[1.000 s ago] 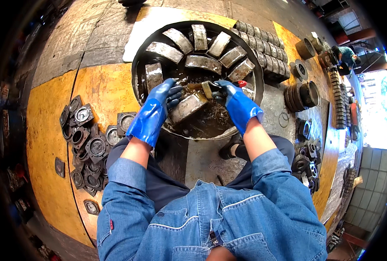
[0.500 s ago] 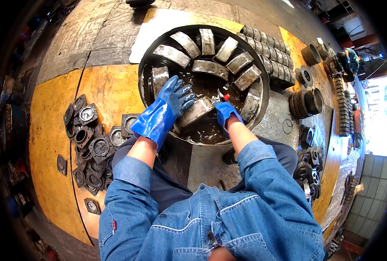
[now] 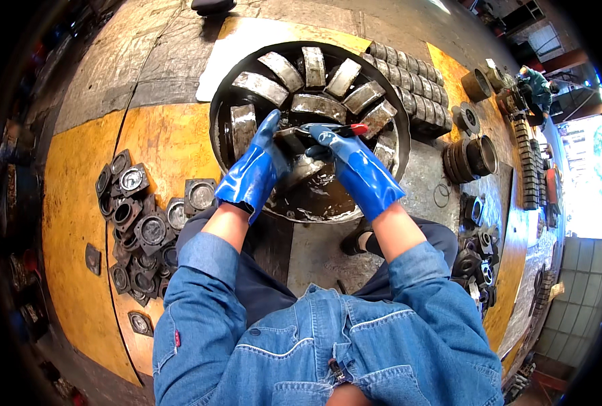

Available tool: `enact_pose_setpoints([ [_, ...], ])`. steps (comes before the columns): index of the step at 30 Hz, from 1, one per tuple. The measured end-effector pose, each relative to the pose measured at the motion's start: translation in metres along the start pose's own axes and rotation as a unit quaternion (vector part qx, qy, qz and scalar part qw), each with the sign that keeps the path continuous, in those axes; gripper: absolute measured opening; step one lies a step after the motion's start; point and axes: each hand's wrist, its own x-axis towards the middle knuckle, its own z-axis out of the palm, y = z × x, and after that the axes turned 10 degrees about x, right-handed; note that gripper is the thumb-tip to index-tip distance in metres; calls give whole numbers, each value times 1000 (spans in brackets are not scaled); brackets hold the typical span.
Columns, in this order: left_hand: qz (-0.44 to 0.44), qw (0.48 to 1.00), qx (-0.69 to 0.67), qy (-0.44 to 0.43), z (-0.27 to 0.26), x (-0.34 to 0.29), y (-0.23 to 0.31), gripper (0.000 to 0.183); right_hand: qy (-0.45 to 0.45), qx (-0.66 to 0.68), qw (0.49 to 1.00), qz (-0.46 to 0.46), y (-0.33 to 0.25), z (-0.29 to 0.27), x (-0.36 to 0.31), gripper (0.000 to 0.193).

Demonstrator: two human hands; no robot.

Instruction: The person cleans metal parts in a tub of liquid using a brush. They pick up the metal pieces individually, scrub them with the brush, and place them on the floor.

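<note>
In blue rubber gloves, both my hands are over a large round dark pan [image 3: 214,128] with wet, dark liquid in it. My left hand [image 3: 263,162] grips the side of a curved metal block [image 3: 291,140], tilted up off the pan's bottom; its fingers are partly hidden behind the block. Closed around a slim red-and-black hand tool [image 3: 356,128], my right hand [image 3: 348,155] is at the block's upper right edge. The tool's exact kind is unclear. Several other curved metal blocks [image 3: 318,105] lie in the pan, most in a ring along its far rim.
Square metal parts with round holes [image 3: 150,230] are heaped on the left board. Rows of stacked curved blocks [image 3: 419,95] stand behind the pan to the right, near metal rings [image 3: 482,155]. Another person [image 3: 538,88] bends over at the far right.
My right hand has risen from the pan's near right side to the block, bringing the red-and-black tool up with it. My left hand has closed on the block, which is now tilted up.
</note>
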Motion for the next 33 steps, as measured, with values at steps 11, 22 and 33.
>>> enact_pose_setpoints([
  [11, -162, 949, -31, -268, -51, 27, -77, 57, 16, 56, 997, 43, -18, 13, -5, 59],
  [22, -240, 964, -25, 108, -38, -16, -97, 52, -151, -151, 976, 53, 70, 33, 91, 25],
  [33, 173, 898, 385, -125, -64, -15, -101, 48, 69, -32, 995, 64, 60, 16, 26, 25],
])
